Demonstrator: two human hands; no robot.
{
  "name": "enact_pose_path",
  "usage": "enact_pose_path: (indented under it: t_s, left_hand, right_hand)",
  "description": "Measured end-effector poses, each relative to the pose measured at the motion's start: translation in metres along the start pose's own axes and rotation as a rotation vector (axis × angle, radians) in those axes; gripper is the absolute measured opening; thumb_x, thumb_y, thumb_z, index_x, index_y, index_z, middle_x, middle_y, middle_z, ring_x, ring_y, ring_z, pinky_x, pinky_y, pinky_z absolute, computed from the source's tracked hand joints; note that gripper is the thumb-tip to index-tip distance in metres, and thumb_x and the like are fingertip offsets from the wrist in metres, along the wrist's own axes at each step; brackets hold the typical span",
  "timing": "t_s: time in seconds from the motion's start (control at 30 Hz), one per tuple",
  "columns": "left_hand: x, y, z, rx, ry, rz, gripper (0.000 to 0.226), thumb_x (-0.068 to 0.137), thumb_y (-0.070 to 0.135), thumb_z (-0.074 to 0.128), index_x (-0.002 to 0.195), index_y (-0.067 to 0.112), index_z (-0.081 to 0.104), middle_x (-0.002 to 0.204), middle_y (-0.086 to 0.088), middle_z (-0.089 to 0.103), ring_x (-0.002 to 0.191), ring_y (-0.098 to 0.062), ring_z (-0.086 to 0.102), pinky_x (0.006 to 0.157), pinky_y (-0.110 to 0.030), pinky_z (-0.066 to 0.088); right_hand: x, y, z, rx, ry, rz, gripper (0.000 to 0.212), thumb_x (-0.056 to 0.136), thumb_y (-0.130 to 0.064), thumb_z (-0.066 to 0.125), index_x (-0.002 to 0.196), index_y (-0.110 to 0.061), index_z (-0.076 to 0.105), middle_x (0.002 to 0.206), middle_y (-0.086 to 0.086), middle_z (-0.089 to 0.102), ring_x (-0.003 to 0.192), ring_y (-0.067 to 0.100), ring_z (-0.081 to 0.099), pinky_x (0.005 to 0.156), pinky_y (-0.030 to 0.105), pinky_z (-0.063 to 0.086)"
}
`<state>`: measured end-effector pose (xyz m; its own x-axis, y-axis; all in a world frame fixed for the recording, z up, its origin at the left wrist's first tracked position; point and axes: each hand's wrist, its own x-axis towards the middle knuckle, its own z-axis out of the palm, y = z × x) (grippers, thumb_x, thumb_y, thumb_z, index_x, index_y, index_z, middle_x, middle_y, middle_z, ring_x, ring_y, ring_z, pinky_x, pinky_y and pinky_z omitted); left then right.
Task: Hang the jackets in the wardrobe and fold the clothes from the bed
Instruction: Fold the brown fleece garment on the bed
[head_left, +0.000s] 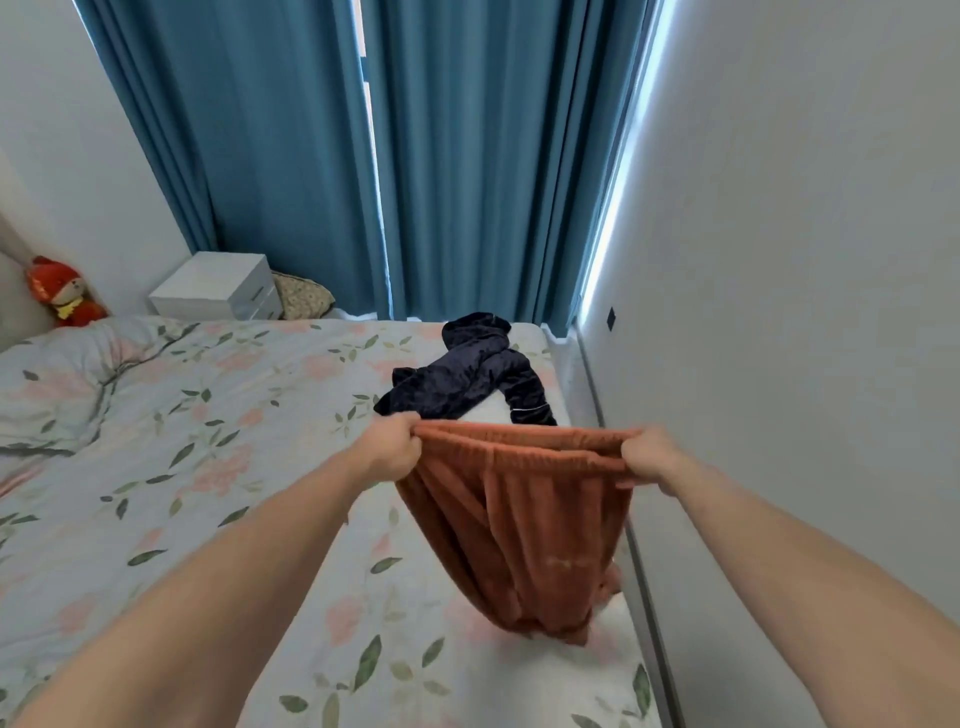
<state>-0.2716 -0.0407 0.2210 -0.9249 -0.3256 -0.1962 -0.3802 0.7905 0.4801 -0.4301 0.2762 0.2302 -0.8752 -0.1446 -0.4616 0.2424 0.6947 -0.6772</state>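
We hold the orange trousers (524, 519) up by the waistband, so we judge the folding step is in hand, with this garment just being spread. Our left hand (392, 449) clenches one end of the waistband and our right hand (652, 457) clenches the other, the band stretched between them. The legs hang down from the hands, and their lower ends seem to brush the bed (156, 467) near the wall side, though the folds there are hard to read. Next we would likely need to lay the trousers flat on the floral sheet and bring one leg over the other. Beyond the hands, a dark navy garment (467, 374) lies crumpled on the far corner of the bed, apart from the trousers, not yet folded. Behind it hang the blue curtains (311, 156).
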Motion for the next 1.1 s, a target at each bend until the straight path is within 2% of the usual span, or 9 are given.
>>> enact_pose_path:
  t_s: [0.07,0.2,0.33,0.47,0.57,0.8,0.87,0.97,1.1]
  left_hand:
    - [0.027,0.028,-0.066,-0.011,0.2,0.02,0.019,0.094,0.008,0.042,0.098,0.009,0.061,0.102,-0.013,0.068,0.1,-0.035,0.063,0.087,-0.038,0.051]
    - [0.057,0.083,-0.208,0.011,0.553,0.09,0.011,0.09,0.009,0.043,0.087,0.011,0.053,0.09,-0.011,0.062,0.088,-0.034,0.055,0.076,-0.036,0.043]
    - [0.054,0.134,-0.329,-0.016,0.823,0.172,0.012,0.09,0.012,0.043,0.091,0.011,0.055,0.09,-0.007,0.059,0.086,-0.031,0.054,0.072,-0.033,0.039]
    - [0.041,0.159,-0.401,0.006,1.012,0.276,0.014,0.087,0.015,0.043,0.092,0.01,0.055,0.094,-0.008,0.06,0.092,-0.03,0.054,0.073,-0.036,0.042]
    - [0.035,0.152,-0.418,0.059,1.078,0.33,0.018,0.085,0.019,0.044,0.095,0.011,0.058,0.099,-0.008,0.06,0.104,-0.032,0.053,0.083,-0.042,0.047]
    - [0.026,0.091,-0.343,0.142,0.977,0.381,0.015,0.085,0.017,0.049,0.094,0.02,0.06,0.093,0.005,0.057,0.101,-0.025,0.05,0.084,-0.036,0.044]
    - [0.021,0.064,-0.292,0.119,0.905,0.364,0.013,0.083,0.016,0.051,0.092,0.022,0.059,0.09,0.007,0.056,0.098,-0.021,0.047,0.084,-0.035,0.043]
    - [0.009,0.015,-0.198,0.101,0.731,0.28,0.007,0.077,0.023,0.051,0.083,0.025,0.055,0.084,0.008,0.056,0.088,-0.018,0.047,0.081,-0.038,0.045]
    - [-0.024,-0.053,-0.061,0.023,0.386,0.068,0.004,0.072,0.026,0.056,0.069,0.026,0.055,0.072,0.008,0.057,0.072,-0.015,0.053,0.065,-0.035,0.048]
  right_hand:
    - [0.009,-0.073,-0.031,0.011,0.126,-0.117,0.042,0.095,0.002,0.038,0.113,-0.01,0.074,0.101,0.013,0.074,0.07,0.038,0.075,0.063,0.042,0.065]
    - [0.001,-0.225,-0.095,0.164,0.303,-0.396,0.034,0.091,0.004,0.051,0.106,-0.013,0.076,0.089,0.002,0.072,0.073,0.027,0.072,0.06,0.031,0.064]
    - [-0.019,-0.338,-0.141,0.229,0.499,-0.645,0.033,0.079,0.0,0.051,0.093,-0.019,0.075,0.099,0.002,0.073,0.097,0.026,0.067,0.09,0.036,0.06]
    - [-0.048,-0.401,-0.163,0.252,0.573,-0.833,0.034,0.078,0.003,0.048,0.098,-0.01,0.071,0.095,0.004,0.071,0.09,0.024,0.065,0.078,0.032,0.054]
    - [-0.058,-0.413,-0.162,0.229,0.562,-0.907,0.038,0.074,0.001,0.04,0.091,-0.015,0.069,0.091,0.001,0.067,0.088,0.023,0.061,0.074,0.031,0.051]
    - [-0.031,-0.346,-0.1,0.135,0.422,-0.884,0.027,0.079,-0.001,0.043,0.087,-0.009,0.068,0.09,0.007,0.068,0.087,0.025,0.06,0.066,0.025,0.048]
    - [-0.013,-0.306,-0.067,0.093,0.36,-0.838,0.029,0.078,-0.007,0.044,0.091,-0.005,0.069,0.093,0.01,0.073,0.09,0.028,0.065,0.073,0.031,0.055]
    - [0.017,-0.229,-0.01,-0.056,0.251,-0.751,0.026,0.071,-0.014,0.045,0.084,-0.008,0.067,0.086,0.009,0.073,0.089,0.031,0.068,0.079,0.044,0.06]
    - [0.033,-0.104,0.07,-0.318,0.064,-0.616,0.01,0.077,-0.009,0.049,0.069,-0.004,0.052,0.069,0.015,0.06,0.073,0.036,0.058,0.063,0.042,0.047]
